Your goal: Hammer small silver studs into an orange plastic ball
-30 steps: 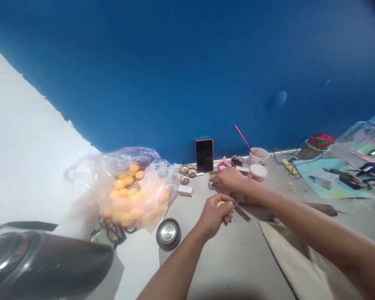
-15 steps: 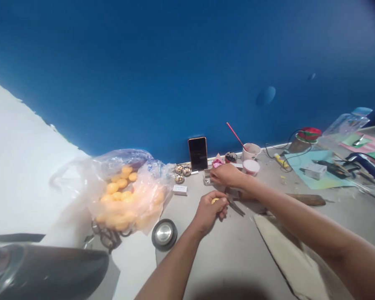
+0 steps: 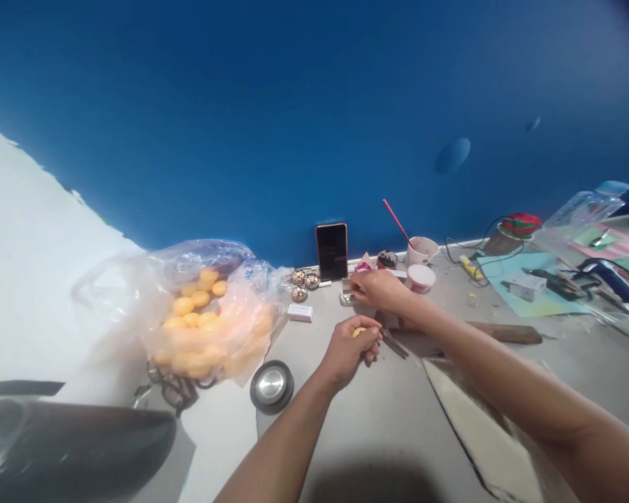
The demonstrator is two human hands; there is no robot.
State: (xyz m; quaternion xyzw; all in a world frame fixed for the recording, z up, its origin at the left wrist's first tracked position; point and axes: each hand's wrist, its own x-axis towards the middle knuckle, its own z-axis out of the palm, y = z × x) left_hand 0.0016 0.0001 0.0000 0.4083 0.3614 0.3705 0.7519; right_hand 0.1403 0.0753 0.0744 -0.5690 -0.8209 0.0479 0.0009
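My left hand [image 3: 347, 351] is curled round a small rounded yellow ball [image 3: 358, 332], of which only a part shows between the fingers. Beside those fingertips lies a dark pointed metal blade [image 3: 395, 344], perhaps from scissors; whether the hand touches it I cannot tell. Further back, my right hand [image 3: 376, 288] reaches with fingers pressed together into a small open box [image 3: 346, 298] that holds tiny shiny bits. What its fingertips grip, if anything, is hidden. Left of the box sit several black-and-gold balls [image 3: 299, 293] and a small white box [image 3: 300, 313].
A clear plastic bag [image 3: 225, 272] of yellow balls stands left, near a round metal-centred lid [image 3: 271, 386]. A phone [image 3: 332, 251] leans on the blue wall. Rightward are a cup [image 3: 422, 250] with a red stick, a pink-topped tub [image 3: 421, 277] and a wooden handle [image 3: 508, 333].
The view has shifted slightly. My right hand stays at the small open box, and my left hand keeps hold of the yellow ball.
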